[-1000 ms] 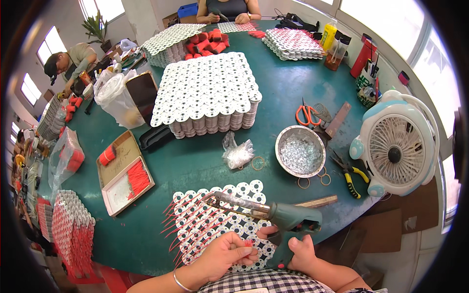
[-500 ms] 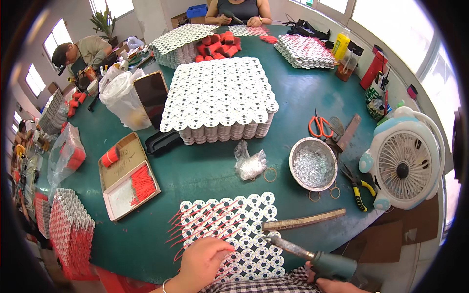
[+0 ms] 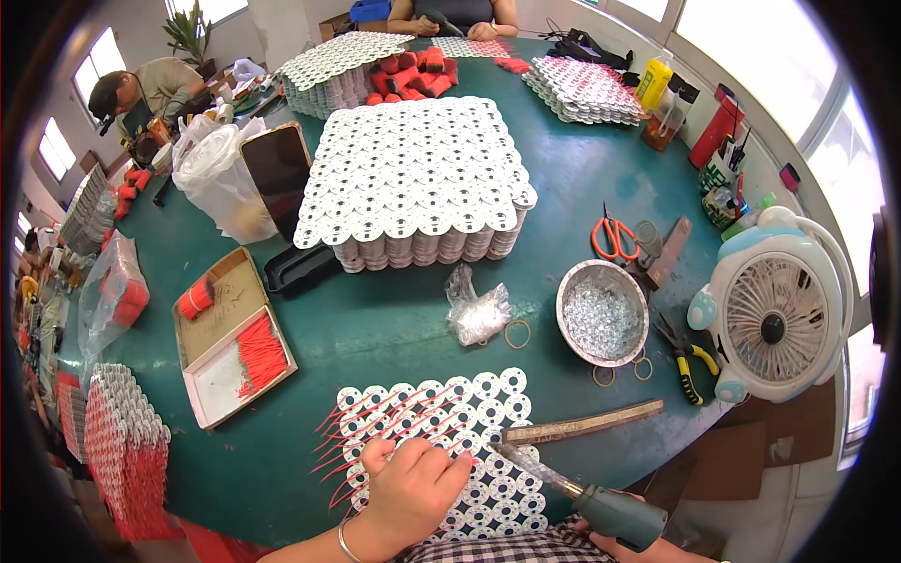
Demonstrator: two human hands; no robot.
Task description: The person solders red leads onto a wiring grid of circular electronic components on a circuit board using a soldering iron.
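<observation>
A white panel of round discs with several red wires lies on the green table right in front of me. My left hand rests on its near left part, fingers curled over the discs and wires. My right hand shows only at the bottom edge, gripping a green-grey soldering tool. The tool's clear tip points up-left onto the panel. A wooden stick lies along the panel's right edge.
A tall stack of disc panels fills the table's middle. A metal bowl of small parts, orange scissors, pliers, a small desk fan, a plastic bag and a cardboard box of red wires surround me. Other people work at the far side.
The view has tilted down and closer to the panel. My left hand slid right across the discs, and the tool in my right hand has come up toward the panel.
</observation>
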